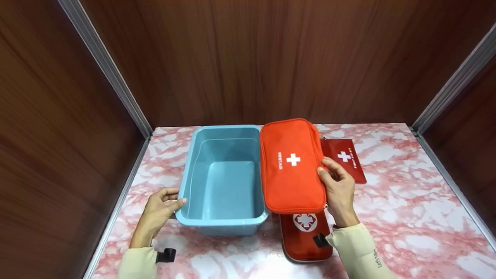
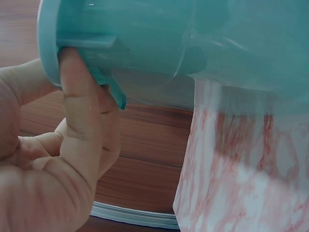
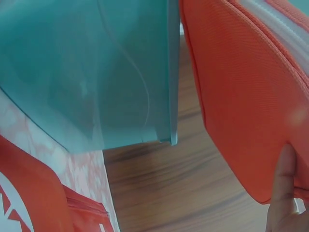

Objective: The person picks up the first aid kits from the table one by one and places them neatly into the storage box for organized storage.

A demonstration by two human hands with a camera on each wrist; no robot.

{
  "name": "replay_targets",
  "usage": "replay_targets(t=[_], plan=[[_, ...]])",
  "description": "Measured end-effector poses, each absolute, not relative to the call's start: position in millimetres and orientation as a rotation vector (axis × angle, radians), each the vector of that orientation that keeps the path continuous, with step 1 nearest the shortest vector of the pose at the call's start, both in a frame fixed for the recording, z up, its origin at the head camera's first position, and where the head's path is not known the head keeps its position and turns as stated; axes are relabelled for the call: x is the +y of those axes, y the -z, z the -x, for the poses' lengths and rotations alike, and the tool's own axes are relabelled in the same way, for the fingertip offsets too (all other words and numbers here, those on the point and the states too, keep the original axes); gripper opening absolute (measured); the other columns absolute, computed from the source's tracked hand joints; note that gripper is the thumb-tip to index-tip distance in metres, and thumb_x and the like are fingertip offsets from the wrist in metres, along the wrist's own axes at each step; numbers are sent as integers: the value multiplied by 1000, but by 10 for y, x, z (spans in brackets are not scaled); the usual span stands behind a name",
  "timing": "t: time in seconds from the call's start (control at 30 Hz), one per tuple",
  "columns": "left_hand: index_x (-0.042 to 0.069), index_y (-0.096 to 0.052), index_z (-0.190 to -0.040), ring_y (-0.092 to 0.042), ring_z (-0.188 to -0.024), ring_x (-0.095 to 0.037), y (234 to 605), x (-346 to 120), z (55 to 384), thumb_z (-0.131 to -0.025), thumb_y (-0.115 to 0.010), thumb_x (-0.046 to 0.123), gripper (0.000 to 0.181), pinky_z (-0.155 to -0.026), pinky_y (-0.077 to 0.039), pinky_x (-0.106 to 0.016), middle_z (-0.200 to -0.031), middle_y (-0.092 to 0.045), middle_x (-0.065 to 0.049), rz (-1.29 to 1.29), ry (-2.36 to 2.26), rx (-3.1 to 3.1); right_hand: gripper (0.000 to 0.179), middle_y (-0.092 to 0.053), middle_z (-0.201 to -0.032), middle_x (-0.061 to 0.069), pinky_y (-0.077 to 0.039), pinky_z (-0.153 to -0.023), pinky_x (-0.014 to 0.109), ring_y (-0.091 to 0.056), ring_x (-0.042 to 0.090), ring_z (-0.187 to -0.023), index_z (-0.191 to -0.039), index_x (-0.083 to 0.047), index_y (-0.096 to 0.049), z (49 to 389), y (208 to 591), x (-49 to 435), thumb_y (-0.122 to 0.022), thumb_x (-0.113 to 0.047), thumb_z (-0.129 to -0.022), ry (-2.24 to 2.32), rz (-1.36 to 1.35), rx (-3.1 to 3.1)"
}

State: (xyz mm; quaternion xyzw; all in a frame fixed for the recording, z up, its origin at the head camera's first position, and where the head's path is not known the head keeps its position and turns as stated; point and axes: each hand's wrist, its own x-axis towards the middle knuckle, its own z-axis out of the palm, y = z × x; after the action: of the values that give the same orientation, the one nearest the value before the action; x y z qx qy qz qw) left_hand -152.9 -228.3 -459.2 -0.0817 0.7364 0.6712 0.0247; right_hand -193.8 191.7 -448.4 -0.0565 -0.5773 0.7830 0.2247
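Note:
A bright red first aid pouch [image 1: 298, 182] with a white cross is held up by my right hand [image 1: 339, 186], thumb on its face and fingers behind its right edge. The pouch hangs beside the right rim of a light blue plastic basin [image 1: 232, 186], whose inside shows bare. My left hand [image 1: 161, 207] grips the basin's left rim near its front corner; in the left wrist view its fingers [image 2: 79, 106] curl under the rim from outside. In the right wrist view the pouch [image 3: 241, 96] is tilted, apart from the basin wall [image 3: 96, 77].
Below the held pouch lies a darker red case [image 1: 306, 244] with a white cross emblem. A flat red first aid packet [image 1: 350, 166] lies behind my right hand. The marbled pink and white table [image 1: 418, 201] is enclosed by brown wood panels [image 1: 248, 62].

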Motion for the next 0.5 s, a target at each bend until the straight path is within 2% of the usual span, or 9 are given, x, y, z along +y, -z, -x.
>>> replay_targets(t=[0.27,0.5], plan=[[-14,-52,-126,-67,-77,-19,4591,-2272,1513,-90,-69,-5,41,-57,-58,-32,-104,-63,-19,252,-2068,2287,22,-69,-110,-4,-51,-80,17,-63,9,-91,-109,3,-73,1943,4466,1868,-68,9,-89,-2161,166,-1618],[-14,-53,-126,-67,-76,-19,4587,-2279,1517,-90,-68,-5,40,-58,-59,-33,-105,-63,-19,256,-2069,2293,21,-70,-109,-3,-52,-77,18,-62,10,-89,-109,2,-73,1970,4465,1798,-68,7,-89,-2195,161,-1614]])
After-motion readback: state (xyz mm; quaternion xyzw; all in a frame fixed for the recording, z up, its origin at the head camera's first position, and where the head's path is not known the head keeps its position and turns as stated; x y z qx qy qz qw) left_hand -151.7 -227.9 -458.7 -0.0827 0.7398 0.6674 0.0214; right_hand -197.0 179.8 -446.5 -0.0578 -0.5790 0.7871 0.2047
